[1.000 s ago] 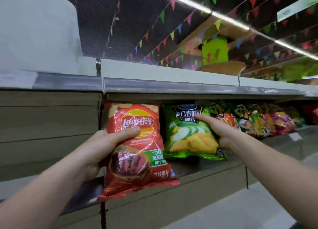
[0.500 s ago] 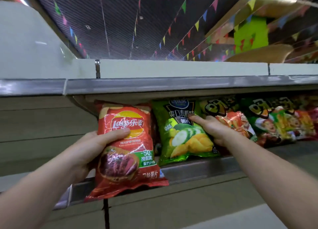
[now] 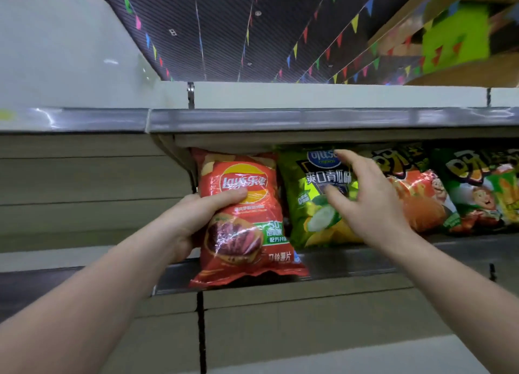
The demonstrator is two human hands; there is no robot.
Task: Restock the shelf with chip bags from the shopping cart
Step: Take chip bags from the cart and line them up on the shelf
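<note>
My left hand (image 3: pixel 193 222) grips the red chip bag (image 3: pixel 244 219) at its left edge, thumb pressed across the front under the logo, fingers hidden behind; the bag stands upright at the left end of the shelf (image 3: pixel 351 264), its bottom seam overhanging the front lip rather than resting fully on the board. My right hand (image 3: pixel 362 202) hovers with fingers spread and relaxed in front of the green cucumber chip bag (image 3: pixel 306 202), holding nothing; whether the fingertips touch the foil I cannot tell. The green bag leans just beside the red one, and further right stand the orange snack bag (image 3: pixel 418 196) and the green cartoon snack bag (image 3: pixel 477 193), packed side by side under the upper shelf edge (image 3: pixel 309 118). Chief risk, as I judge it: if I let go now, the red bag, seated only partly on the shelf, may tip forward and slide off the lip. A second risk is that pushing it deeper wedges its top seam against the underside of the upper shelf, crumpling the bag or crushing the chips. A third: the green bag, with no hand steadying it, may topple forward or onto its neighbours when the red bag is squeezed in beside it. The shopping cart is not in view
</note>
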